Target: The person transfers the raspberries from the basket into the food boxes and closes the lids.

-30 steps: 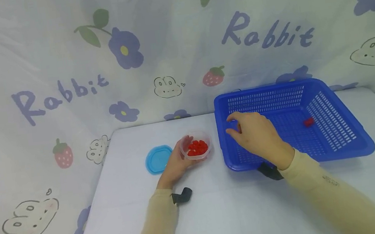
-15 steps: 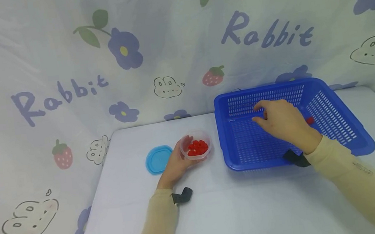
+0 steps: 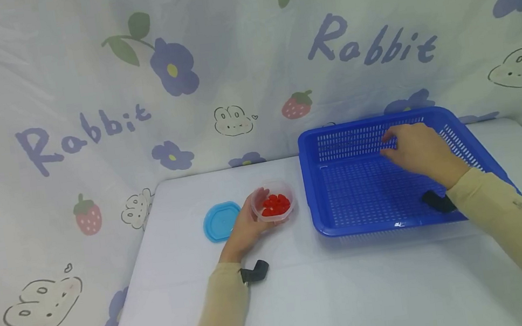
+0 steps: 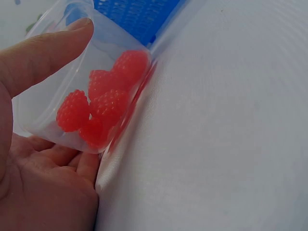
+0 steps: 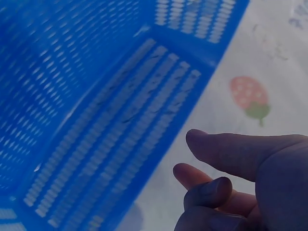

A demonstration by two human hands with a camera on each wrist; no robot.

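Observation:
My left hand (image 3: 246, 227) holds a small clear plastic tub (image 3: 292, 190) on the table, thumb over its side and fingers behind. Several red raspberries (image 4: 109, 106) lie together at the bottom of the tub. Just left of that hand is a light blue lid (image 3: 221, 222), partly covered by it. Over the right half of a blue plastic basket (image 3: 310, 195) hovers my right hand (image 3: 423, 151). In the right wrist view its thumb (image 5: 226, 151) and fingers are loosely bent and apart, with nothing between them.
The basket's slotted walls rise around its right-hand area, and its far side stands close to the printed cloth backdrop (image 3: 228, 53). A white tabletop (image 3: 330, 290) extends in front of both hands.
My right hand has moved right and slightly away across the basket; the small red piece seen there earlier is now hidden behind it. The left hand and tub have stayed put.

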